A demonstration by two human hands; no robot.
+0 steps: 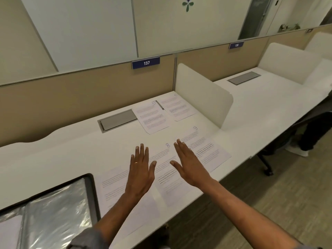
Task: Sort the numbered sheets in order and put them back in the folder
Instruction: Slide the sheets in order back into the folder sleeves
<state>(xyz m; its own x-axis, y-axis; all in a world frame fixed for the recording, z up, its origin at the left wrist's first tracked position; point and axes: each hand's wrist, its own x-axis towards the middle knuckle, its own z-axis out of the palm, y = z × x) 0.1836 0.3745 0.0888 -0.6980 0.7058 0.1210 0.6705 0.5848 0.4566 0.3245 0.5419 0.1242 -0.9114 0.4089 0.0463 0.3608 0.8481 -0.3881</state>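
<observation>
Paper sheets lie spread face up on the white counter (68, 151). At the far side are sheet 5 (152, 117) and a neighbouring sheet (178, 109) whose number is too faint to read. Sheet 9 (208, 151) and sheet 8 (170, 178) lie nearer, and a near-left sheet (115, 186) with its number hidden lies just beside the open folder (53, 212). Single sheets like these should be light, limp and inclined to cling to a smooth top, so lifting a corner or sliding one to the counter's edge looks the best way in. Both arms reach forward. The left hand (141, 169) and right hand (188, 165) are flat, palms down, fingers straight, holding nothing, over sheet 8 and its neighbours. Whether they touch the paper cannot be told.
</observation>
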